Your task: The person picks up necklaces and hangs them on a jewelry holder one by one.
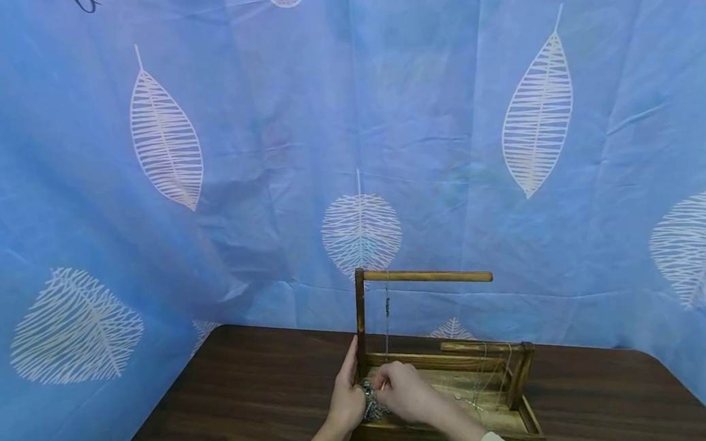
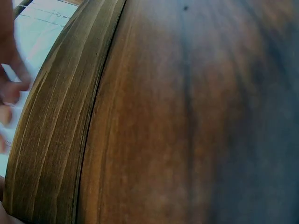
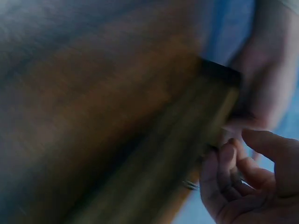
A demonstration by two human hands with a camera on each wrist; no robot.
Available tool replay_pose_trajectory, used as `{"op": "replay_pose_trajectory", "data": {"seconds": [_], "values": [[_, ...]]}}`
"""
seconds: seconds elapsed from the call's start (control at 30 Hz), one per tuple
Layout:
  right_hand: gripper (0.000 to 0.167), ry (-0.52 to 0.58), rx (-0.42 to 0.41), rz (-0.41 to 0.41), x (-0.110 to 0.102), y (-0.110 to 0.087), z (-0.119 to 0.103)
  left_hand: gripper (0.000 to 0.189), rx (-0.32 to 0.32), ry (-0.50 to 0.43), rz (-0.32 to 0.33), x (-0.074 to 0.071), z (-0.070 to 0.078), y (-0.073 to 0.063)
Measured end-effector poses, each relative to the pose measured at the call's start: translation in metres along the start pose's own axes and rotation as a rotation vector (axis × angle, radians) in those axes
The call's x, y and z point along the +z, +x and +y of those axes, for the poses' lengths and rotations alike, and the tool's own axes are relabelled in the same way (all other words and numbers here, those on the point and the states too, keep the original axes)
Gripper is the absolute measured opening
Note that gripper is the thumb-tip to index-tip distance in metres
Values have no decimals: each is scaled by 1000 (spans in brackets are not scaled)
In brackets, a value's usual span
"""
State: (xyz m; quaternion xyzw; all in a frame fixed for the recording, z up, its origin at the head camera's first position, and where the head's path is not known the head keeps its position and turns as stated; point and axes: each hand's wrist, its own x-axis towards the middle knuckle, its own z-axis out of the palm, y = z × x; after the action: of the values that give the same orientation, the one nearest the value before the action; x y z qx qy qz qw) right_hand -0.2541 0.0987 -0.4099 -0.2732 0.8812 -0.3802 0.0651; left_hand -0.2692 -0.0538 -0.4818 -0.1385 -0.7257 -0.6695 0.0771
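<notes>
A brown wooden jewelry stand (image 1: 427, 276) with a shallow tray base sits on the table. My left hand (image 1: 343, 400) grips its left end, fingers along the outside and thumb at the inner side. Silvery chains lie bunched in a pile (image 1: 375, 407) at the tray's left end. Over that pile is my right hand (image 1: 405, 392), fingers curled in toward the thumb. Whether a chain is between those fingertips stays hidden. In the right wrist view the right hand (image 3: 252, 182) is beside the blurred wooden side (image 3: 187, 126), near the left hand (image 3: 266, 84).
One thin necklace (image 1: 387, 305) hangs from the tall upper bar. Fine chains (image 1: 510, 363) drape over the lower bar (image 1: 466, 344) at the right, trailing into the tray. Dark wood table (image 1: 266, 390) surrounds the stand; a blue leaf-print curtain (image 1: 433, 140) stands behind.
</notes>
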Motion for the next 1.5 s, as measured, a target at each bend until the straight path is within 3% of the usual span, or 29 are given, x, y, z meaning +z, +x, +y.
{"op": "replay_pose_trajectory", "data": {"seconds": [0.1,0.23,0.3,0.5,0.7,1.03,1.5], "values": [[21,-35,54,-17,17,1,16,100,-17,4,7,1,0,1],[44,-43,104,5,33,2,29,100,-30,-2,17,2,-1,1],[48,-50,141,27,37,3,32,101,-30,-7,15,3,-2,1],[47,-89,237,23,38,8,29,102,-42,-26,10,3,0,1],[44,-95,257,-3,37,10,27,99,-30,-20,5,2,0,1],[45,-150,300,22,43,14,26,101,-3,-26,-6,2,0,1],[43,-156,321,8,41,14,21,100,-26,-34,3,1,-1,0]]}}
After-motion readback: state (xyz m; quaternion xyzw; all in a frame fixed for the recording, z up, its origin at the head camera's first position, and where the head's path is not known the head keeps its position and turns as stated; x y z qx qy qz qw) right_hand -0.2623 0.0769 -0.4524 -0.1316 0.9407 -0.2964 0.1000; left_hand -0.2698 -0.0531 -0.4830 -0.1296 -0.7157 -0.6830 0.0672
